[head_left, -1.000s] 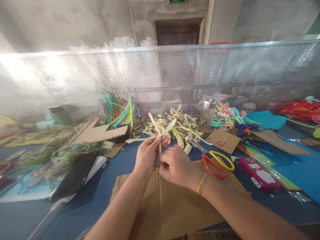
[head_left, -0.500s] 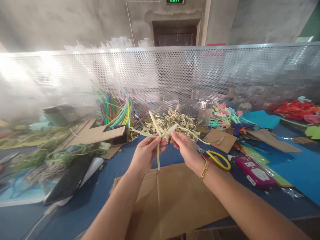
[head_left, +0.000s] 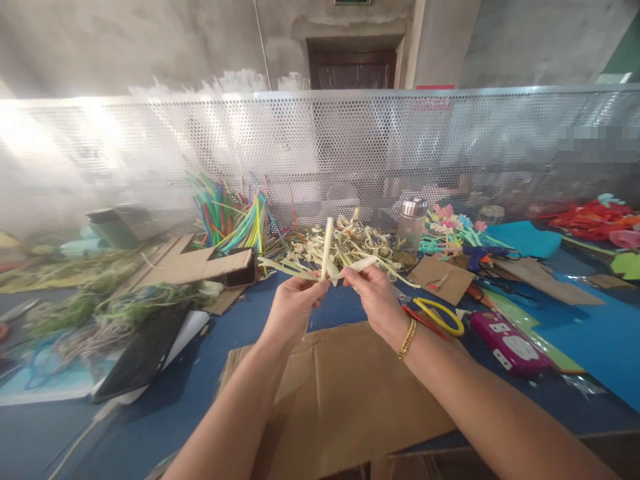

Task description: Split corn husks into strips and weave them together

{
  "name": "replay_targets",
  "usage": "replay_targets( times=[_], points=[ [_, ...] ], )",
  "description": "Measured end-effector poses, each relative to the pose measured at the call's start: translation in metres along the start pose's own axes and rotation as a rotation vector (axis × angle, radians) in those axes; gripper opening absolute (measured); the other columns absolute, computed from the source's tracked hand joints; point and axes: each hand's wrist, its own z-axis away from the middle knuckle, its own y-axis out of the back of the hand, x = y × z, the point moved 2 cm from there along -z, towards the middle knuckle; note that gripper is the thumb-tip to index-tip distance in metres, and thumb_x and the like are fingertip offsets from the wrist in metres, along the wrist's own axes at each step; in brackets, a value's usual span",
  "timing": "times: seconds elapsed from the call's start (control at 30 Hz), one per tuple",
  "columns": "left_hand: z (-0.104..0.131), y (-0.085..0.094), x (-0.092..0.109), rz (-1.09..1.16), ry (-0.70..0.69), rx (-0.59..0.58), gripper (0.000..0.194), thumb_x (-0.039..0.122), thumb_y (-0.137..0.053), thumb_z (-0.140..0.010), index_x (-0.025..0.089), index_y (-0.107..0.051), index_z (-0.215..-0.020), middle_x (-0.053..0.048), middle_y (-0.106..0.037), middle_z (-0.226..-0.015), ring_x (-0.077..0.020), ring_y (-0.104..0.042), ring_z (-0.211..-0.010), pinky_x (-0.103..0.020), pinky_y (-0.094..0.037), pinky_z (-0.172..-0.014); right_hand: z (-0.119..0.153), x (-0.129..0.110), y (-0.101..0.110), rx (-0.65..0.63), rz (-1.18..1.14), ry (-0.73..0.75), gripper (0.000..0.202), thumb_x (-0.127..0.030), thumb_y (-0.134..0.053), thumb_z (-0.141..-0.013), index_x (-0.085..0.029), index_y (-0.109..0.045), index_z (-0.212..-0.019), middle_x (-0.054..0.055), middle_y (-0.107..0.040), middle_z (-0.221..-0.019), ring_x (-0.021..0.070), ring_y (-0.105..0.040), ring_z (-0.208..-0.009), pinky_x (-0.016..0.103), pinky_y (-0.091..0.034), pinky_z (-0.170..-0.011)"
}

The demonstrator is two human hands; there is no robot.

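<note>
Pale straw-coloured flat strips [head_left: 327, 247], crossed and folded together at their middle, are held up between my two hands. My left hand [head_left: 295, 300] pinches the crossing between thumb and fingers. One strip sticks up from there and others point out to the left. My right hand [head_left: 367, 287] pinches a strip end just right of the crossing, with its tip poking out past the fingers. A piece of brown cardboard [head_left: 350, 393] lies on the table below my forearms. Behind the hands is a heap of similar pale curled strips [head_left: 350, 237].
Yellow-handled scissors [head_left: 440, 315] and a purple case [head_left: 507, 343] lie to the right. A glass jar [head_left: 411, 230] stands behind them. Coloured stems [head_left: 225, 210], cut cardboard [head_left: 195, 263] and green fibres [head_left: 130, 307] are on the left. A perforated metal screen [head_left: 280, 147] borders the table's back.
The strips have turned in my hands: the upright one now stands nearly vertical, and the end that hung down no longer shows. My right hand now grips the strip on the right.
</note>
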Motion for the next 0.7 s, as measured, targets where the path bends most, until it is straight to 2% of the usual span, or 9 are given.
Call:
replay_targets(
  times=[0.17, 0.27, 0.37, 0.47, 0.53, 0.6, 0.63, 0.7],
  points=[
    [-0.001, 0.002, 0.000, -0.016, -0.021, -0.027, 0.025, 0.028, -0.082, -0.060, 0.013, -0.071, -0.078, 0.003, -0.057, -0.057, -0.0048, -0.042, -0.049, -0.018, -0.031, -0.047, -0.003, 0.001, 0.003, -0.021, -0.033, -0.038, 0.030, -0.046, -0.069, -0.072, -0.019, -0.058, -0.063, -0.001, -0.057, -0.062, 0.0127, -0.051, -0.062, 0.029, -0.041, -0.066],
    [-0.001, 0.001, -0.002, -0.006, -0.008, -0.100, 0.032, 0.027, -0.081, -0.063, 0.016, -0.071, -0.092, 0.001, -0.063, -0.067, -0.0059, -0.045, -0.053, -0.018, -0.034, -0.050, -0.004, 0.006, 0.002, 0.001, -0.069, -0.087, 0.031, -0.048, -0.071, -0.070, -0.019, -0.060, -0.066, -0.001, -0.059, -0.065, 0.0132, -0.052, -0.064, 0.029, -0.041, -0.066],
    [-0.001, 0.001, -0.002, -0.007, -0.011, -0.147, 0.035, 0.030, -0.080, -0.066, 0.018, -0.070, -0.097, -0.001, -0.067, -0.077, -0.0072, -0.050, -0.059, -0.018, -0.034, -0.050, -0.007, 0.011, 0.002, 0.008, -0.095, -0.137, 0.033, -0.049, -0.073, -0.066, -0.018, -0.061, -0.068, 0.000, -0.060, -0.066, 0.0133, -0.053, -0.064, 0.029, -0.042, -0.065],
    [-0.002, 0.001, -0.002, -0.035, -0.028, -0.102, 0.033, 0.037, -0.078, -0.068, 0.018, -0.070, -0.095, -0.004, -0.070, -0.079, -0.0095, -0.054, -0.062, -0.019, -0.033, -0.049, -0.014, 0.012, 0.010, 0.047, -0.089, -0.148, 0.037, -0.048, -0.075, -0.064, -0.018, -0.064, -0.083, 0.001, -0.063, -0.072, 0.0144, -0.055, -0.065, 0.029, -0.044, -0.063],
    [-0.003, 0.000, -0.002, -0.070, -0.053, -0.064, 0.032, 0.038, -0.077, -0.068, 0.017, -0.070, -0.091, -0.004, -0.071, -0.076, -0.0101, -0.053, -0.059, -0.020, -0.032, -0.048, -0.020, 0.006, 0.021, 0.171, 0.011, -0.031, 0.043, -0.048, -0.073, -0.067, -0.021, -0.064, -0.098, 0.004, -0.066, -0.087, 0.0176, -0.059, -0.077, 0.031, -0.046, -0.068],
    [-0.002, -0.001, -0.002, -0.129, -0.085, -0.045, 0.027, 0.037, -0.078, -0.067, 0.017, -0.071, -0.085, -0.003, -0.069, -0.071, -0.0102, -0.051, -0.056, -0.020, -0.031, -0.047, -0.024, -0.004, 0.030, 0.248, 0.226, 0.180, 0.038, -0.048, -0.070, -0.073, -0.023, -0.067, -0.100, 0.007, -0.066, -0.101, 0.0217, -0.059, -0.094, 0.036, -0.046, -0.080],
    [-0.002, -0.002, -0.001, -0.164, -0.101, -0.043, 0.024, 0.036, -0.077, -0.068, 0.017, -0.071, -0.083, -0.003, -0.069, -0.068, -0.0105, -0.051, -0.056, -0.021, -0.032, -0.048, -0.025, -0.009, 0.032, 0.231, 0.349, 0.277, 0.032, -0.048, -0.068, -0.075, -0.023, -0.069, -0.096, 0.008, -0.067, -0.102, 0.0230, -0.057, -0.099, 0.038, -0.043, -0.086],
    [-0.001, -0.004, -0.001, -0.233, -0.125, -0.054, 0.019, 0.034, -0.076, -0.070, 0.017, -0.072, -0.077, -0.002, -0.068, -0.066, -0.0112, -0.052, -0.057, -0.021, -0.035, -0.052, -0.023, -0.014, 0.029, 0.098, 0.536, 0.369, 0.024, -0.046, -0.066, -0.078, -0.023, -0.072, -0.083, 0.007, -0.069, -0.095, 0.0235, -0.058, -0.097, 0.039, -0.040, -0.091]
  ],
)
